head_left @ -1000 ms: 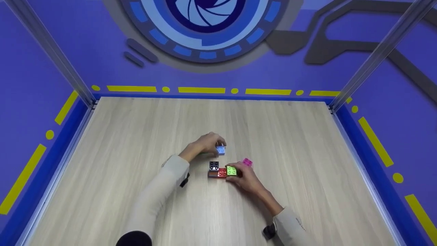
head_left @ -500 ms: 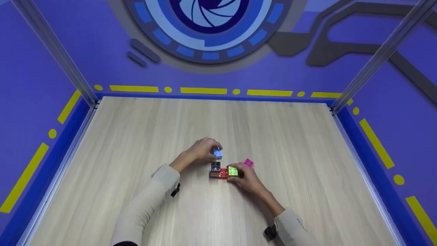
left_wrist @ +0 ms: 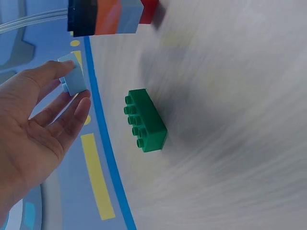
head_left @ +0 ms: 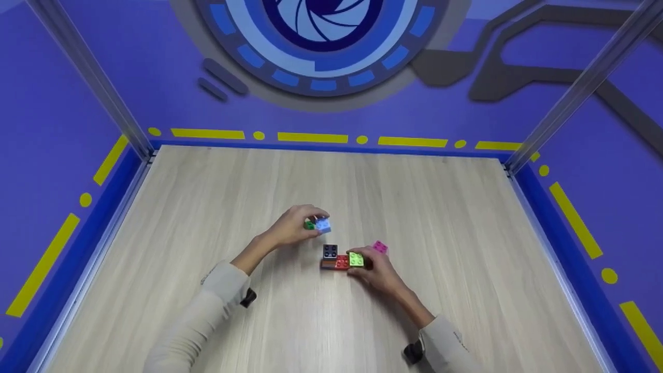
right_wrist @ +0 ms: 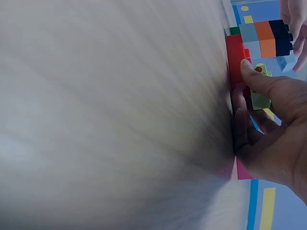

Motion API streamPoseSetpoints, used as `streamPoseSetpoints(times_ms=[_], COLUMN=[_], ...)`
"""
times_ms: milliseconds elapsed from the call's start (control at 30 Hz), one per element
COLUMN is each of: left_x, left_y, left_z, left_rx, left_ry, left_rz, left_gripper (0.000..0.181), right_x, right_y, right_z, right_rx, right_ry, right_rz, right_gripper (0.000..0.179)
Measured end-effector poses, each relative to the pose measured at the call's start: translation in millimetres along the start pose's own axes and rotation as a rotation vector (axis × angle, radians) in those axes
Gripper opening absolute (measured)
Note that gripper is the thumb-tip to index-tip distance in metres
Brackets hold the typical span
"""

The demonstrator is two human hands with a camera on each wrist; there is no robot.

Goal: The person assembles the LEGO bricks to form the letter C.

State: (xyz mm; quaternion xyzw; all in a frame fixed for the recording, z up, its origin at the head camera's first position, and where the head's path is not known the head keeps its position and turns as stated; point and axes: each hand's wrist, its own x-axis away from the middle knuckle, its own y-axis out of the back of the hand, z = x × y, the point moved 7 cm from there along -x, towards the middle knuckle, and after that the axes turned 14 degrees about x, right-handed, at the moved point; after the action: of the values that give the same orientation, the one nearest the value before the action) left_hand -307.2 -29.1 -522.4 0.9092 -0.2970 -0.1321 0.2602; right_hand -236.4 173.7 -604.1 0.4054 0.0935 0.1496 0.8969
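Note:
My left hand [head_left: 292, 226] pinches a light blue brick [head_left: 323, 225] between thumb and fingertips. In the left wrist view that light blue brick [left_wrist: 74, 76] is held off the table, near a long dark green brick [left_wrist: 146, 120] lying there. My right hand [head_left: 380, 270] grips a lime green brick [head_left: 356, 259] at the right end of a joined build. A red brick [right_wrist: 235, 55] forms its base. On the base's left part stand a grey-blue brick [right_wrist: 249, 40], an orange brick [right_wrist: 265, 39] and a black brick [right_wrist: 279, 38] on top. Studs on the red part show between the black and lime bricks.
A pink brick [head_left: 380, 246] lies just behind my right hand, partly covered by it. The pale wooden table [head_left: 217, 181] is bordered by blue panels at the back [head_left: 300, 119] and both sides.
My left hand has drawn leftward with the light blue brick, away from the build, and the green brick shows more clearly. My right hand stays on the lime green brick. The head view shifts slightly.

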Motion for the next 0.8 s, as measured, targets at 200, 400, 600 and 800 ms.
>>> streamPoseSetpoints(times_ms=[200,400,600,800], left_x=[16.4,27.5,32.8,36.3], left_y=[-6.0,-9.2,-14.1,-23.1], left_z=[-6.1,-16.2,-19.8,-18.1], left_rx=[-0.051,-0.043,0.076,0.141], left_ry=[-0.035,-0.09,-0.126,-0.123], left_rz=[-0.011,-0.044,-0.026,0.001], left_gripper=[0.04,0.045,0.041,0.037], right_x=[2.0,2.5,2.1,1.4], right_y=[-0.7,-0.2,0.9,1.6], right_z=[-1.1,0.5,1.5,2.7], right_rx=[-0.007,0.013,0.01,0.015], right_ry=[-0.025,-0.013,0.007,0.011], right_rz=[0.008,-0.001,-0.01,-0.014], right_gripper=[0.045,0.044,0.044,0.044])
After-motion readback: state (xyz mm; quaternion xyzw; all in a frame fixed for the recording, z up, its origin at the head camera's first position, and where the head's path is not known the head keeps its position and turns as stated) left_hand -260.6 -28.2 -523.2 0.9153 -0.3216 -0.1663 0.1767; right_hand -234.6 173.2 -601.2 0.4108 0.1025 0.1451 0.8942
